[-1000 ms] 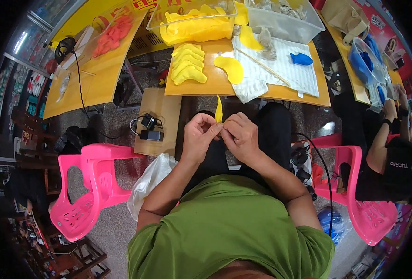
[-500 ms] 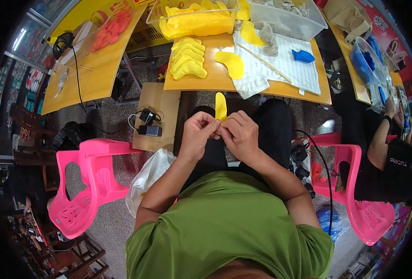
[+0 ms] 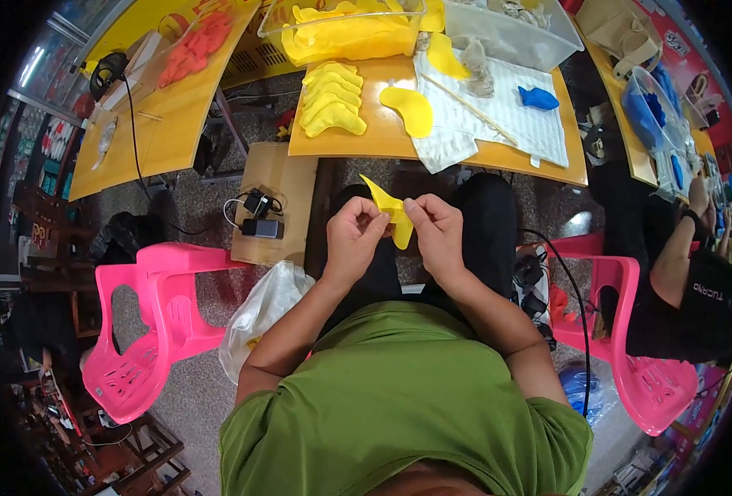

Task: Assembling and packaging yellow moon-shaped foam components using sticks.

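A curved yellow fabric piece (image 3: 391, 212) hangs between my hands over my lap, its edges spread apart. My left hand (image 3: 354, 234) pinches its left side between thumb and fingers. The right side is gripped by the thumb and fingers of my right hand (image 3: 437, 233). On the table ahead lies a similar flat yellow bean-shaped piece (image 3: 408, 112), touching a white striped cloth (image 3: 498, 116). Left of it is an overlapping row of several plump yellow curved pieces (image 3: 333, 101).
On the cloth lie a thin stick (image 3: 469, 109), a blue fish-shaped piece (image 3: 538, 98) and greyish stuffing (image 3: 477, 70). Clear bins stand behind, one full of yellow pieces (image 3: 341, 37). Pink chairs (image 3: 167, 314) flank me. A co-worker's arm (image 3: 676, 252) is at the right. A cable (image 3: 579, 306) curves nearby.
The yellow piece was upright and narrow, with my hands together at its lower end. Now it is tilted and spread wider, and my right hand has moved away from my left.
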A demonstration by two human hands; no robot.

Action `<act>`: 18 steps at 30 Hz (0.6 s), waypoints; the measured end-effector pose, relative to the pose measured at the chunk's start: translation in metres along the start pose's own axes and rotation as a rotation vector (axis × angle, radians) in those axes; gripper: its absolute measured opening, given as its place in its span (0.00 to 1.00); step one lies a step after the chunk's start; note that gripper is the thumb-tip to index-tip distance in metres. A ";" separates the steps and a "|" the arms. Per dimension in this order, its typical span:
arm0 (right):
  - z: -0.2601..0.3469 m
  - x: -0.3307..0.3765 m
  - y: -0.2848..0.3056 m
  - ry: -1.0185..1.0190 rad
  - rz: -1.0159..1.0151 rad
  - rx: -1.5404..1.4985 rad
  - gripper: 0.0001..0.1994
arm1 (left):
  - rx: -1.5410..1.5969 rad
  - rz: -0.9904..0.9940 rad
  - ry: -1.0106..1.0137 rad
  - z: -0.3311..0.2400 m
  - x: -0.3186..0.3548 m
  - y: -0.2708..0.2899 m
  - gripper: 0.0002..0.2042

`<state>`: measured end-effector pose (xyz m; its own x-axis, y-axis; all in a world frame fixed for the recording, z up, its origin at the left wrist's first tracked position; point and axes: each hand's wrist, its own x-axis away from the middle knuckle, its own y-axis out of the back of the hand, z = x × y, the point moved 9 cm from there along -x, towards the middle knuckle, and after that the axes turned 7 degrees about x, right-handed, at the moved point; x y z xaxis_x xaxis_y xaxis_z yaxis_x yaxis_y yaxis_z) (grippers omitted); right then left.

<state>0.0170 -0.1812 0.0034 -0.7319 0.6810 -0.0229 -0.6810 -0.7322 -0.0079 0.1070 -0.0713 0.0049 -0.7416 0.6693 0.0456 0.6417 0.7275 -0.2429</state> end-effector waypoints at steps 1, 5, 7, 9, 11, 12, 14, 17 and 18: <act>0.002 0.001 -0.001 0.018 -0.005 0.039 0.09 | 0.000 0.000 0.000 0.000 0.000 -0.001 0.03; 0.038 0.014 -0.016 0.364 0.036 0.375 0.06 | 0.105 -0.124 -0.072 -0.008 -0.008 0.011 0.04; 0.048 0.017 -0.022 0.446 0.039 0.432 0.07 | 0.207 -0.167 -0.086 -0.008 -0.010 0.016 0.05; 0.059 0.017 -0.016 0.427 -0.067 0.436 0.09 | 0.156 -0.176 -0.143 -0.012 -0.011 0.016 0.05; 0.065 0.015 -0.015 0.444 -0.078 0.461 0.11 | 0.120 -0.156 -0.147 -0.014 -0.008 0.012 0.05; 0.065 0.014 -0.017 0.474 -0.049 0.484 0.11 | 0.084 -0.136 -0.149 -0.015 -0.006 0.009 0.05; 0.062 0.011 -0.020 0.502 -0.021 0.508 0.10 | 0.057 -0.118 -0.144 -0.018 -0.004 0.006 0.04; 0.061 0.012 -0.021 0.596 -0.049 0.544 0.09 | -0.009 -0.112 -0.153 -0.017 -0.004 0.006 0.03; 0.060 0.011 -0.021 0.585 -0.055 0.523 0.08 | -0.049 -0.124 -0.166 -0.016 -0.004 0.009 0.02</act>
<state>0.0214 -0.1577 0.0634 -0.6653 0.4939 -0.5599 -0.7442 -0.4990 0.4441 0.1190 -0.0653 0.0185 -0.8347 0.5434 -0.0891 0.5495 0.8116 -0.1982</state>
